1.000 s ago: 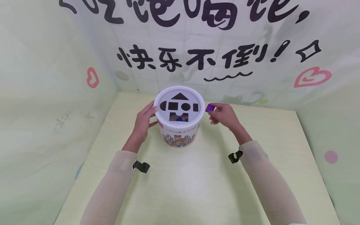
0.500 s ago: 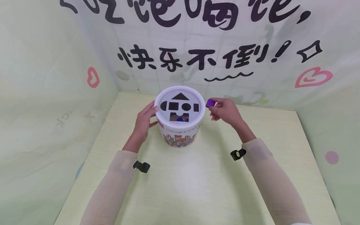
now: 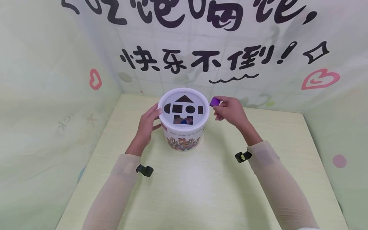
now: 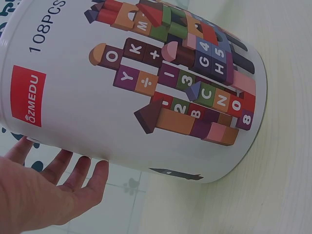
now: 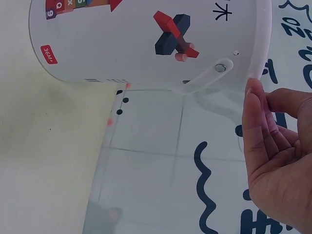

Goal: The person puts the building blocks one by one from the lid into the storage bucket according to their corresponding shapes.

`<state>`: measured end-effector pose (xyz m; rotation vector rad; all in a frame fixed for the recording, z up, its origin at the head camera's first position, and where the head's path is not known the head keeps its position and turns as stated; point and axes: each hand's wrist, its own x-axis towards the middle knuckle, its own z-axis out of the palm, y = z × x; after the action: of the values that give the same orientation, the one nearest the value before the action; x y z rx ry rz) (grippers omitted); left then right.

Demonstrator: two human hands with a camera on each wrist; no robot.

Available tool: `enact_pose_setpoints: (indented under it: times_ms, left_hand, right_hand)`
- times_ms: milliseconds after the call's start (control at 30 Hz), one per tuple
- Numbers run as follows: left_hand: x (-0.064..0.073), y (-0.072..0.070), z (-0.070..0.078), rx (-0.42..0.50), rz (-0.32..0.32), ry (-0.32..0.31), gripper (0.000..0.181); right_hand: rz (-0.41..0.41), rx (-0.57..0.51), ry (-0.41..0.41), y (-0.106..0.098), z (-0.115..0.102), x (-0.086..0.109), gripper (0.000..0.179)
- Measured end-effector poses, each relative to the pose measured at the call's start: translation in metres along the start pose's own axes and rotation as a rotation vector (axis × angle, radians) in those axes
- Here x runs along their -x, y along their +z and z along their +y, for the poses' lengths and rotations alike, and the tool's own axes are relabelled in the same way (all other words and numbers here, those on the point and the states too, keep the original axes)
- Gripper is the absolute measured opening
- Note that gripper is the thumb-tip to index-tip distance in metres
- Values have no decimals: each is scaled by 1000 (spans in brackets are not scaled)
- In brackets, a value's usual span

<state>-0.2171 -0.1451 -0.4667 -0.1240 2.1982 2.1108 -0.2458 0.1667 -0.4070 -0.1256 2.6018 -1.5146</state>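
Note:
A white bucket (image 3: 184,142) printed with toy blocks stands upright on the table. Its white lid (image 3: 184,128) has several shaped holes: a triangle, a half-round, a square, a circle, a small rectangle and a notched one. My left hand (image 3: 145,126) rests along the bucket's left side, and the left wrist view shows its fingertips (image 4: 103,168) touching the wall. Just right of the lid's rim, my right hand (image 3: 232,111) pinches a purple block (image 3: 214,102) between thumb and fingers, apart from the lid. In the right wrist view that hand (image 5: 278,151) hides the block.
A pale wooden tabletop (image 3: 187,185) lies under the bucket. Behind it rises a printed backdrop (image 3: 178,80) with black lettering, and light side panels (image 3: 51,121) flank the table. Through the notched hole a blue piece (image 3: 184,122) shows inside the bucket.
My right hand has risen slightly toward the back with the purple block, staying beside the lid's right rim. The left hand and the bucket have stayed put.

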Motion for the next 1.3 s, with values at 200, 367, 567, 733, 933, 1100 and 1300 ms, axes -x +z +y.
enact_pose_setpoints:
  times_ms: [200,367,567,733,933,1100,1300]
  left_hand:
    - [0,0,0,3,0,4,48]
    - [0,-1,0,3,3,4,48]
    - [-1,-1,-2,7,3,2,48]
    - [-1,-1,-1,6,-3,6,48]
    - [-1,-1,-2,6,1,3,49]
    - [-1,-1,-3,12,1,-1,48]
    - [-1,0,-2,6,1,0,49]
  right_hand:
    - [8,0,-12,0,-5,0,48]
    - [-5,-21,-25,3,-11,2,47]
    - [-17,-38,-38,8,-20,4,43]
    - [-26,-41,-66,13,-23,2,42]
    - [-37,-42,-84,19,-27,1,43]
    - [-62,-81,-65,25,-33,-1,44]
    - [-85,-79,-76,32,-39,-2,46]
